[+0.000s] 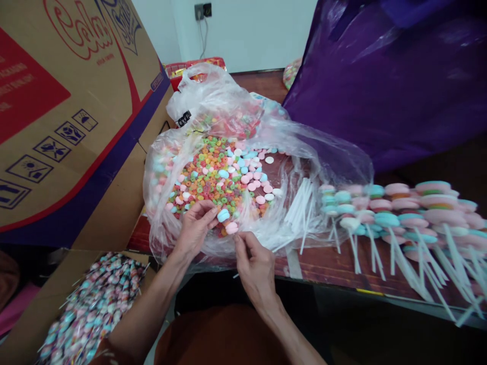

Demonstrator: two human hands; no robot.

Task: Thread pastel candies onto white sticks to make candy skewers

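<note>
My left hand (194,228) is closed, its thumb and fingertips pinching a pale blue candy (223,215). Just below that lies a pink candy (231,228), close to the fingertips of my right hand (255,261). The fingers of my right hand are curled together; what they hold, if anything, is hidden. Both hands are at the near edge of an opened clear plastic bag (163,203). On it are many small coloured ring candies (213,177) and flat pink, blue and white round candies (253,177). White sticks (302,205) lie in a bunch on the right of the plastic.
Rows of candy lollipops (388,219) line the table's right side, sticks jutting over the front edge. A large cardboard box (114,126) stands left. Below it, an open carton holds many wrapped candies (95,304). A big purple bag (380,91) rises behind right.
</note>
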